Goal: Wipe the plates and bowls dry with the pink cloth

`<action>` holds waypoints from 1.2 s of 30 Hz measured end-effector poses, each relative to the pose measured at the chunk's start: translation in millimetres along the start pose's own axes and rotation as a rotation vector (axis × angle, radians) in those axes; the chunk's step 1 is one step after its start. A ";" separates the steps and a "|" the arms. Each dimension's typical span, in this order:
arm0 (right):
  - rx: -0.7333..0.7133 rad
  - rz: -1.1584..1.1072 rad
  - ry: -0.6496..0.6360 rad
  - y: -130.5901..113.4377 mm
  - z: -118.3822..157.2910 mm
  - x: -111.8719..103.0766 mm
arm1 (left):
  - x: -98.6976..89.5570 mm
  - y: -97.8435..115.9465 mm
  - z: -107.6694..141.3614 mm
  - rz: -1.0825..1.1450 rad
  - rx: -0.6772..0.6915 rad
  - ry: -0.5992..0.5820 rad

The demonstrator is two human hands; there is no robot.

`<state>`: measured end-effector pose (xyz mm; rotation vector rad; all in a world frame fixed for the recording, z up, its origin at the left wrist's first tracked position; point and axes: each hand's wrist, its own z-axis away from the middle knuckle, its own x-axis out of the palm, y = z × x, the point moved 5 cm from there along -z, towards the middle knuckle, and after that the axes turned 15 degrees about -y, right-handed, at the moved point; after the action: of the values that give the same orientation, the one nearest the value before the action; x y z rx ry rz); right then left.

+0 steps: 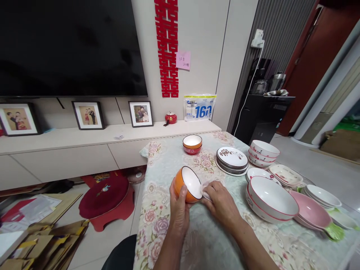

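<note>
Along the wall, a long white cabinet (81,146). In front, a worktop (157,187) under a flowered tablecloth (153,228). Upright at the cabinet's end, a printed plastic bag (199,108), with contents not clearly readable. Toward the worktop's right, large bowls (272,198) with red rims, nested probably to save room; showing only white glaze in the upper one. Just beside, pink dishes (311,208), likewise nested. Farther back, white bowls (263,152) stacked one inside another, near flat plates (232,157) piled perhaps for steadiness. Well apart near the far edge, small bowls (192,144), orange upon red. At the near side, an orange bowl (188,183), tilted toward the right hand (222,200), presumably to bring the rim within reach. Around its outside, the left hand (180,202), with fingers clamped on the wall. On the cabinet, a lidded red pot (170,118), hiding any contents. Against the held rim, a white cloth (206,192), perhaps tissue, pinched between the right fingers.
</note>
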<state>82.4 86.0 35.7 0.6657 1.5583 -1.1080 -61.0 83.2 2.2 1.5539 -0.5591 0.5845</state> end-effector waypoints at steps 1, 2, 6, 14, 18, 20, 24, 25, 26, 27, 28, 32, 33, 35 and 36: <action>0.057 -0.002 -0.006 5.6 0.2 1.1 | -1.1 1.7 -1.0 0.030 -0.002 0.010; 0.106 -0.007 -0.026 10.6 0.1 3.4 | -2.2 2.9 -2.2 0.070 -0.007 0.016; 0.146 -0.045 -0.050 17.6 -0.2 12.6 | -7.0 0.6 -6.3 0.248 -0.073 0.041; -0.151 0.005 0.003 -31.0 -8.7 5.4 | -3.5 -9.2 -13.2 0.316 -0.107 -0.068; -0.081 0.079 -0.155 -47.1 -25.0 6.8 | -5.6 -9.3 -16.3 0.343 -0.096 -0.029; -0.050 0.152 -0.179 -53.4 -30.9 1.7 | -6.8 -9.1 -17.5 0.368 -0.098 -0.009; -0.021 0.229 -0.207 -63.2 -41.0 -19.6 | -4.1 -8.0 -20.3 0.377 -0.136 -0.069; -0.011 0.238 -0.214 -63.4 -44.3 -26.9 | -4.0 -8.4 -20.9 0.372 -0.160 -0.072; 0.002 0.250 -0.220 -62.2 -48.0 -34.8 | -4.5 -9.4 -21.3 0.364 -0.193 -0.060; 0.016 0.268 -0.215 -59.4 -52.1 -43.4 | -5.8 -11.1 -21.3 0.352 -0.232 -0.036; 0.035 0.292 -0.212 -54.6 -56.5 -52.2 | -7.6 -13.6 -20.9 0.335 -0.277 -0.006; 0.109 0.413 -0.199 -17.7 -76.3 -87.7 | -13.2 -25.5 -18.3 0.208 -0.386 0.027; 0.140 0.436 -0.195 -4.5 -81.4 -96.7 | -13.9 -27.6 -18.2 0.178 -0.371 0.012; 0.229 0.468 -0.153 25.3 -90.7 -116.7 | -13.9 -29.9 -18.3 0.143 -0.317 -0.024; 0.289 0.476 -0.132 41.7 -94.8 -126.8 | -13.7 -30.8 -18.2 0.134 -0.302 -0.031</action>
<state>112.9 205.0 143.9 1.0716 1.0579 -0.9938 -51.5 103.3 -29.0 1.2491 -0.7439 0.5497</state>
